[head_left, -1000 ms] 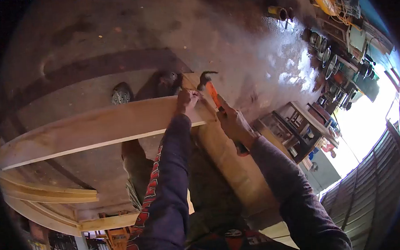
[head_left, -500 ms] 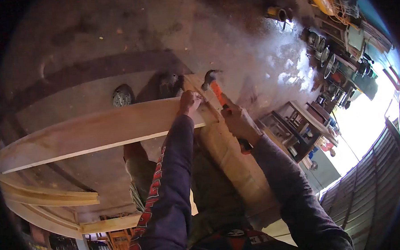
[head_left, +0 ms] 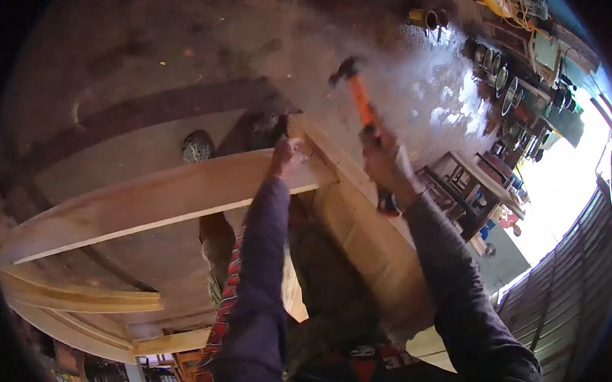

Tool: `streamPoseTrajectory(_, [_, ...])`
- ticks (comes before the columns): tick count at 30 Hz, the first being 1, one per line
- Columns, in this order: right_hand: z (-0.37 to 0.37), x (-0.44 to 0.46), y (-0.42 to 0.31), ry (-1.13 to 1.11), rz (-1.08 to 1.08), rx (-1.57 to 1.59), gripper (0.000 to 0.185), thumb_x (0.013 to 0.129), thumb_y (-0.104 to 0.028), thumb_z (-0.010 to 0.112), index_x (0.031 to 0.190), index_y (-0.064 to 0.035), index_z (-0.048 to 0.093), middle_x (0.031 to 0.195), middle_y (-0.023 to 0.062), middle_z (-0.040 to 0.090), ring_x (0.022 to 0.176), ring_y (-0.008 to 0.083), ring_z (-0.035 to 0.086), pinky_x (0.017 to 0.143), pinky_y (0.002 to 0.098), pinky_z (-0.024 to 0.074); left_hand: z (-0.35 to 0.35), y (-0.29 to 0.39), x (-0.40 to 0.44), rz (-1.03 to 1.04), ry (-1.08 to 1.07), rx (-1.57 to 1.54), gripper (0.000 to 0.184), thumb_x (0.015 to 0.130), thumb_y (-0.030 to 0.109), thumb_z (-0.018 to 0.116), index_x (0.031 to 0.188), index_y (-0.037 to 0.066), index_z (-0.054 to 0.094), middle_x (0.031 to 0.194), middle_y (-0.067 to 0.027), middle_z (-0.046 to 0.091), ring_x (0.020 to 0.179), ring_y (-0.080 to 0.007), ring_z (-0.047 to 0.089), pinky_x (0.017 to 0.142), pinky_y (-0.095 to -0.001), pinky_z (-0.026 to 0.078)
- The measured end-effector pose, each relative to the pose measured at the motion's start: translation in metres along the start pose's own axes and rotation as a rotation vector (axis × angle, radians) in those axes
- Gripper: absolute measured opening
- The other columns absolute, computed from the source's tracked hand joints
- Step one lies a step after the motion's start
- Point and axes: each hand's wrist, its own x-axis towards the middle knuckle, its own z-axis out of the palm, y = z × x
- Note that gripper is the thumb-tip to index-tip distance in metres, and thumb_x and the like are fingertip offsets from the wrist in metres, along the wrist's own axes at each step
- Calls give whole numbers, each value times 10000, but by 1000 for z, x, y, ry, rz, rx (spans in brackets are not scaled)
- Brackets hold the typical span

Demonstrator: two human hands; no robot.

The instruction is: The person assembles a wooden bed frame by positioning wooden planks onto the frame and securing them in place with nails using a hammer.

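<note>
My right hand (head_left: pixel 385 161) is wrapped round the handle of a claw hammer (head_left: pixel 361 100) with an orange shaft and a dark head, raised above the wood. My left hand (head_left: pixel 288 157) rests at the right end of a long curved board (head_left: pixel 162 190), its fingers pinched together. Whatever sits between those fingers is too small to make out. The board's end meets a wooden beam (head_left: pixel 349 168) that runs diagonally down to the right, between my two arms.
More curved wooden pieces (head_left: pixel 85 298) lie at the lower left. A shoe (head_left: pixel 198 147) shows beyond the board. Wooden furniture (head_left: pixel 473 190) stands at the right, with pots (head_left: pixel 502 80) behind it. Corrugated metal (head_left: pixel 563 282) is at the lower right.
My right hand has lifted the hammer up and to the right, away from the beam. My left hand stays at the board's end, and the view has shifted slightly.
</note>
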Motion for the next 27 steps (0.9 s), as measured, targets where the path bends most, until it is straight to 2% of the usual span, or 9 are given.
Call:
streamPoseTrajectory(3, [-13, 18, -19, 216, -47, 87, 548, 970, -136, 503, 1495, -183, 352, 721, 125, 599, 584, 198, 565, 551, 357, 469, -90, 14, -52, 151, 177, 395, 486, 706, 95, 749, 1167, -2, 631, 1104, -229, 669, 1003, -367, 651, 853, -426, 521])
streamPoseTrajectory(5, [-15, 16, -43, 393, -68, 69, 510, 998, -170, 467, 1498, -184, 367, 681, 11, 517, 560, 98, 466, 492, 299, 412, -156, 69, -88, -321, 57, 450, 456, 766, 82, 653, 1210, 22, 571, 1126, -241, 631, 994, -405, 626, 827, -461, 520])
streamPoseTrajectory(6, [8, 18, -7, 420, -160, 35, 535, 978, -138, 494, 1494, -172, 360, 709, 43, 550, 577, 131, 515, 500, 324, 431, -166, 42, -110, -172, 283, 613, 358, 787, 94, 615, 1139, 32, 587, 1057, -227, 632, 913, -415, 633, 775, -474, 524])
streamPoseTrajectory(8, [41, -7, 42, 46, -4, -314, 543, 962, -141, 520, 1483, -169, 371, 735, 61, 574, 585, 146, 548, 484, 337, 445, -171, 26, -131, -19, 517, 769, 268, 809, 106, 577, 1068, 43, 604, 989, -212, 633, 831, -425, 640, 722, -486, 528])
streamPoseTrajectory(10, [52, -30, 47, -348, 494, 159, 576, 958, -210, 514, 1506, -222, 336, 666, 82, 542, 552, 166, 546, 501, 372, 474, -168, 52, -139, 7, 395, 890, 193, 829, 167, 568, 985, 54, 579, 912, -185, 614, 753, -415, 636, 671, -497, 523])
streamPoseTrajectory(15, [14, -14, 41, -34, 274, 107, 448, 943, -187, 529, 1386, -122, 511, 720, 22, 557, 555, 111, 501, 467, 298, 428, -166, 57, -149, 49, 377, 816, 213, 851, 235, 553, 965, 60, 592, 921, -174, 634, 772, -387, 656, 674, -503, 529])
streamPoseTrajectory(17, [-20, 21, 31, 265, -201, 70, 466, 956, -198, 531, 1418, -158, 485, 688, -7, 516, 520, 92, 453, 461, 286, 396, -169, 65, -142, 49, 277, 772, 227, 853, 239, 533, 980, 59, 589, 937, -166, 647, 761, -382, 657, 681, -508, 532])
streamPoseTrajectory(23, [-28, 21, -19, 533, -169, -58, 425, 965, -172, 509, 1386, -140, 470, 676, 2, 497, 562, 98, 461, 492, 292, 401, -157, 55, -136, -19, 323, 977, 303, 847, 291, 527, 1011, 56, 626, 904, -150, 686, 817, -361, 678, 722, -498, 539])
streamPoseTrajectory(27, [52, -30, 56, -253, 220, -97, 348, 940, -165, 517, 1285, -119, 506, 718, 43, 545, 570, 153, 514, 511, 334, 450, -161, 50, -140, -97, 291, 904, 272, 849, 264, 543, 995, 47, 615, 954, -195, 664, 891, -376, 660, 782, -482, 524])
